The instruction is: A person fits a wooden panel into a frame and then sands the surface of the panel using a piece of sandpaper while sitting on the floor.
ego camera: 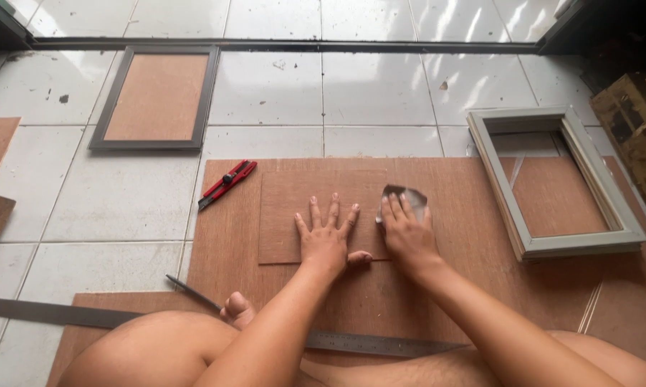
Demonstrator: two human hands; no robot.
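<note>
My left hand [328, 236] lies flat, fingers spread, on a small cut rectangle of brown plywood [287, 215]. That piece rests on a larger brown plywood sheet [466, 279] on the tiled floor. My right hand [407, 231] presses a folded piece of grey sandpaper [407, 195] against the small board's right edge. Both forearms reach forward over my bare knees.
A red utility knife [227, 183] lies at the sheet's upper left corner. A stack of grey picture frames [552, 183] sits on the right. A dark frame with brown backing [156, 98] lies on the tiles at upper left. A long steel ruler [380, 344] crosses near my legs.
</note>
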